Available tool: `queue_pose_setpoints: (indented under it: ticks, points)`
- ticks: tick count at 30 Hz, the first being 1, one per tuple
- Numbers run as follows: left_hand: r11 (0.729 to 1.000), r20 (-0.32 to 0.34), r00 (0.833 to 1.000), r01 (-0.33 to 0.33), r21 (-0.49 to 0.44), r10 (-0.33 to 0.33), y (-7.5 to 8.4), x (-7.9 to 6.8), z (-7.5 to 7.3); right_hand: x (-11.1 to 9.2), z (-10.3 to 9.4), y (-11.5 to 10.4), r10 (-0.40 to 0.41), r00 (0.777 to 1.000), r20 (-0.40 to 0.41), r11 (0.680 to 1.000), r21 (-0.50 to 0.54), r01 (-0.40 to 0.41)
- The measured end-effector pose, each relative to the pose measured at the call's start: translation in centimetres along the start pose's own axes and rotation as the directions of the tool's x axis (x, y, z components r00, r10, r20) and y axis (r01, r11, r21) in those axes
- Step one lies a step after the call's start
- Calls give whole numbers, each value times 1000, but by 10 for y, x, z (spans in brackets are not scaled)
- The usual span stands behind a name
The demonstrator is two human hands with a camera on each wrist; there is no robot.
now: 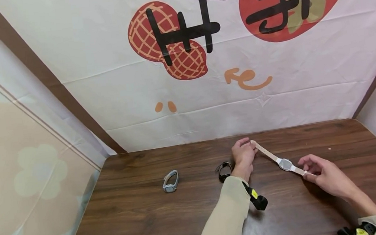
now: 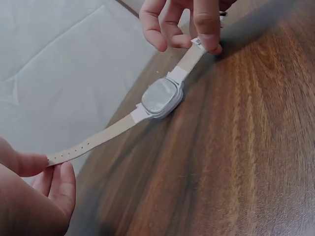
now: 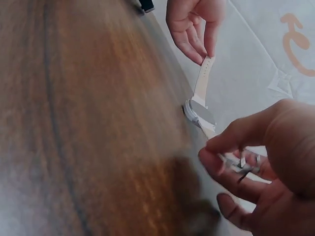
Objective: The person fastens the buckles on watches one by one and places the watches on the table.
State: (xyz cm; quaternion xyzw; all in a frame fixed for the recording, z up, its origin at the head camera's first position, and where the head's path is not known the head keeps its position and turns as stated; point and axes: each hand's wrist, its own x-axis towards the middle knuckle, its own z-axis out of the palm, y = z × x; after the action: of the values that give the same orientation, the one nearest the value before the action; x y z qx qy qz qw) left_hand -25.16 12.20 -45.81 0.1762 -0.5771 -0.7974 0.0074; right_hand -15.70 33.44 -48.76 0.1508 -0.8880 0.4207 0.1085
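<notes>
A wristwatch (image 1: 285, 164) with a pale strap and a light squarish case is stretched out between both hands, face up. My left hand (image 1: 244, 155) pinches the holed end of the strap (image 2: 106, 134) between thumb and fingers. At the other end, my right hand (image 1: 330, 176) pinches the shorter buckle piece; in the right wrist view metal buckle parts (image 3: 241, 164) show among the fingers of the right hand (image 3: 275, 157). The watch case (image 2: 161, 97) hangs close over the table between the two hands.
A black watch (image 1: 224, 171) stands on the wooden table (image 1: 133, 219) beside the left wrist. Farther left is a grey-blue watch (image 1: 171, 181), its strap looped. A printed white cloth (image 1: 112, 94) hangs behind the table's back edge, with more cloth at both sides.
</notes>
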Motion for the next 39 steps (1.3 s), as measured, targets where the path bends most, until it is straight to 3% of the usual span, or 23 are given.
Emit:
queue_pose_setpoints:
  ticks: [4,9,16,20,22,25,29,31,33,39]
  points:
    - [1000,31,1000,-8,-12,8,5,1,-6,3,-1,-4,5,1000,-28,998,65,-3]
    - [997,122,992,-18,-76,27,13,6,-18,9,0,-14,-8,996,-90,990,143,21]
    - [982,305,950,-11,-190,70,29,11,-41,22,6,-32,4,987,-159,951,305,45]
    - [973,335,935,-42,-225,118,37,11,-56,28,12,-40,35,982,-186,910,412,45]
    - [971,343,930,-52,-232,132,41,11,-64,32,15,-44,20,980,-196,857,508,84]
    - [966,357,925,-33,-258,127,47,11,-76,39,22,-50,-31,979,-202,703,692,165]
    - [959,362,924,-13,-283,119,54,9,-91,48,33,-58,-87,972,-220,490,840,234]
    - [957,356,926,-16,-291,124,56,8,-98,52,38,-62,-101,969,-227,424,871,248]
    - [955,348,929,-21,-297,129,58,8,-105,55,43,-66,-101,968,-229,389,887,250]
    - [951,333,930,-52,-305,158,62,6,-121,61,55,-73,-104,972,-209,347,908,233]
